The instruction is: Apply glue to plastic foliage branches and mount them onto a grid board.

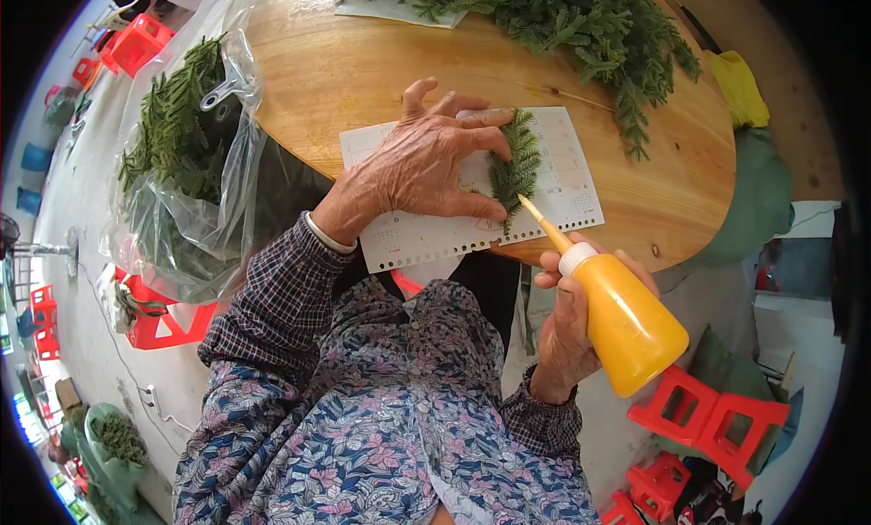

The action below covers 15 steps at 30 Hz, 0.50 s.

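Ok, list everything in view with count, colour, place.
Table: one, brown, top centre
Printed sheet: one seen, white, on table
Evergreen sprig: at least one, green, on sheet
Squeeze bottle: one, orange-yellow, in right hand
Evergreen pile: one, green, table's far side
Plastic bag: one, clear, left, holding greenery
Stools: several, red, both sides
Crumpled item: one, yellow, table's right edge
Floral garment: one, blue and pink, bottom
Left hand: one, bare, at sprig
Right hand: one, bare, around bottle

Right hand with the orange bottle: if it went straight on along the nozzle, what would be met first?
The green sprig over the white sheet; the nozzle tip seems right at its edge, though contact is unclear.
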Motion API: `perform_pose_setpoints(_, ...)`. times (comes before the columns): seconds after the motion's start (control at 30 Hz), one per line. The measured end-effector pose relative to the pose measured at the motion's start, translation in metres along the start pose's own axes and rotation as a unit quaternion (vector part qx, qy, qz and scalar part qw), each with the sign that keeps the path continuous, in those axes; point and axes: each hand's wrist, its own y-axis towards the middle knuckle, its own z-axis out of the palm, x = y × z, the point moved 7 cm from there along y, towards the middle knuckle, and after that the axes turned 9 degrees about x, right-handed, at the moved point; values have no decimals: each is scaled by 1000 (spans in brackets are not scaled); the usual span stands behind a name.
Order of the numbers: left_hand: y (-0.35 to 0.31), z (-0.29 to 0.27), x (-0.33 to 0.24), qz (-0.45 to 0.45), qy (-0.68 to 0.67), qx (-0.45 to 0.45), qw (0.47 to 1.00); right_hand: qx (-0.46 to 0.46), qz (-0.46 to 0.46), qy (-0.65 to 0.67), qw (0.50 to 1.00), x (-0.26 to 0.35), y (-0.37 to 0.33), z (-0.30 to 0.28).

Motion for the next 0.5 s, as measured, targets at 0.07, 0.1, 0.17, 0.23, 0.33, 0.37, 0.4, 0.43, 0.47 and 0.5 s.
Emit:
perform_pose_setpoints(0.07, 0, 0, 0, 2, 0, -3, 1000, -3, -1, 2, 1000, 3, -1, 0)
perform_pose_setpoints(0.1, 0, -1, 0, 3, 1, -4, 1000, -4, -1, 3, 1000, 5, -1, 0)
perform_pose_setpoints(0.17, 0, 0, 0, 5, 0, -5, 1000, -6, -2, 4, 1000, 5, -2, -1)
perform_pose_setpoints(0.23, 0, 1, 0, 10, 3, -10, 1000, -3, -2, 13, 1000, 4, -2, -1)
perform_pose_setpoints(0.33, -1, 1, 0, 16, 5, -15, 1000, 1, -1, 22, 1000, 4, -3, -1)
perform_pose_setpoints(0.37, -1, 1, 0, 15, 4, -16, 1000, 1, -2, 19, 1000, 4, -3, -1)
perform_pose_setpoints(0.4, -1, 1, 0, 15, 3, -16, 1000, 0, -2, 17, 1000, 5, -3, -1)
perform_pose_setpoints(0.43, -1, 1, 0, 15, 2, -17, 1000, -1, -2, 14, 1000, 6, -3, -1)
perform_pose_setpoints(0.47, -1, 1, 0, 14, 1, -17, 1000, -1, -3, 11, 1000, 7, -4, -1)
perform_pose_setpoints(0.5, -1, 1, 0, 14, 1, -17, 1000, -1, -3, 11, 1000, 7, -4, -1)
